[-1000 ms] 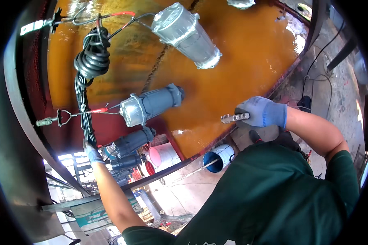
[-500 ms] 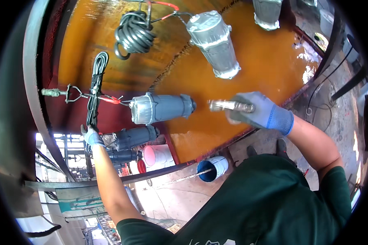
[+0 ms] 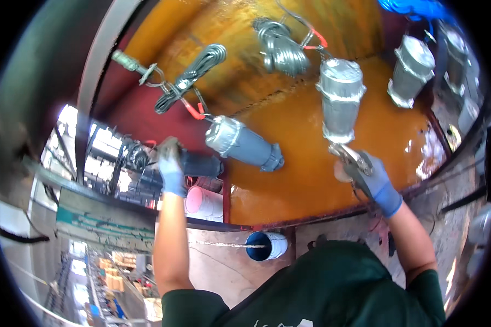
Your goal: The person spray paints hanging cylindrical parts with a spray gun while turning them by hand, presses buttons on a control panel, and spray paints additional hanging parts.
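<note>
A wide orange surface point(image 3: 311, 180), wet and glossy, fills the middle of the view and serves as the landmark. On it, near its centre, lies a grey-blue cylindrical pump motor point(image 3: 244, 143), tilted with its silver cap toward the upper left. Farther along the surface stands a silver cylindrical housing point(image 3: 341, 101), and beyond that another silver housing point(image 3: 411, 71) near the far right rim. A coiled black cable point(image 3: 191, 76) hangs above the surface at the upper left. Below the surface's near edge sits a blue and white bucket point(image 3: 266, 246). The right hand point(image 3: 372, 177), in a blue glove, is at the surface's right side just below the silver housing, its grip closed around a metal tool point(image 3: 348, 155). The left hand point(image 3: 171, 166), gloved too, is left of the surface, its grip closed on a dark motor body point(image 3: 199, 163).
</note>
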Demonstrator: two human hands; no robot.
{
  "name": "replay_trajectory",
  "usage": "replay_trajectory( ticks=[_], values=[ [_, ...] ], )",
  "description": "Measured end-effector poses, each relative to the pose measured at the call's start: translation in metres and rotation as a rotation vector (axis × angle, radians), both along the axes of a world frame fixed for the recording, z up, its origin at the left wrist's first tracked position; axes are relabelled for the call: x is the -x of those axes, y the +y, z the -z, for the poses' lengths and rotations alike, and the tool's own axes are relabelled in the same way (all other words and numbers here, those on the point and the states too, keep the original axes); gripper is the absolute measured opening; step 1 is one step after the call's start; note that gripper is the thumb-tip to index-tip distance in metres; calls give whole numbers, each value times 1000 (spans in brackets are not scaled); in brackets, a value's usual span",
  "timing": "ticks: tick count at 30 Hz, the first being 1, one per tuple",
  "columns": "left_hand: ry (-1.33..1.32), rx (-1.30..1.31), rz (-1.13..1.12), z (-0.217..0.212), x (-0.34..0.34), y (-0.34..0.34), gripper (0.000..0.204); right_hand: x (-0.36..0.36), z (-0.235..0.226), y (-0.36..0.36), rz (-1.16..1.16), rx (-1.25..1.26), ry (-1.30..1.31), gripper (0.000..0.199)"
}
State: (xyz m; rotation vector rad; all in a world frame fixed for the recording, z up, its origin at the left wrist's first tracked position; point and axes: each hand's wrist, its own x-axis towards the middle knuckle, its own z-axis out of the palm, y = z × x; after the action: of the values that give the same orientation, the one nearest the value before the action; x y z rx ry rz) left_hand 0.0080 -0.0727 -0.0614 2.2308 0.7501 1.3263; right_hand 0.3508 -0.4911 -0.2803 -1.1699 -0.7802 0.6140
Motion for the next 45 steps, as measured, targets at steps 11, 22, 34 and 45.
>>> replay_trajectory(
  ticks=[11,22,34,45],
  values=[
    [-514,357,-576,193,250,-165,24,13,100,-14,-239,262,-19,20],
    [-966,-203,-761,62,518,-91,63,100,91,-38,-204,160,201,66],
    [-871,-351,-519,18,487,-46,85,194,74,-4,39,85,45,47],
    [-753,-274,-602,36,550,-24,72,165,132,33,106,376,-46,41]
  ],
)
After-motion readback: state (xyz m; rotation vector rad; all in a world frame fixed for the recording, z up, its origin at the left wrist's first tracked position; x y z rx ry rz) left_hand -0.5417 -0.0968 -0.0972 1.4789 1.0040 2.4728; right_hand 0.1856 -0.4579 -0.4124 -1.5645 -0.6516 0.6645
